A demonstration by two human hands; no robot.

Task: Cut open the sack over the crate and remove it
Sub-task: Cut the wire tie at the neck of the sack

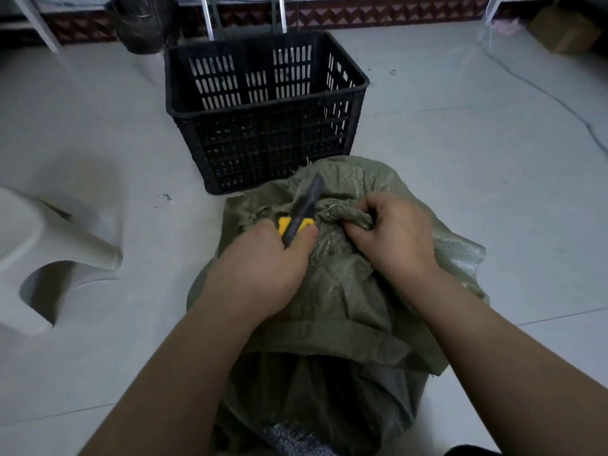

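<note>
The sack (332, 301) stands on the floor (493, 166) in the near middle, closest to the person. Both hands are on its top. The left hand (263, 268) is on the left side and grips a cutter (301, 210) that points away towards the crate (263, 126), with its far end lying over the sack's bunched neck. The right hand (394, 235), to the right of the cutter, grips that neck. The crate stands on the floor just behind the sack, open side up. Behind the crate to the left stands a bin (141, 24), and two upright legs (208, 18) rise behind the crate. A stool (49, 241) is well to the left of the sack. A box (562, 31) sits far back on the right.
</note>
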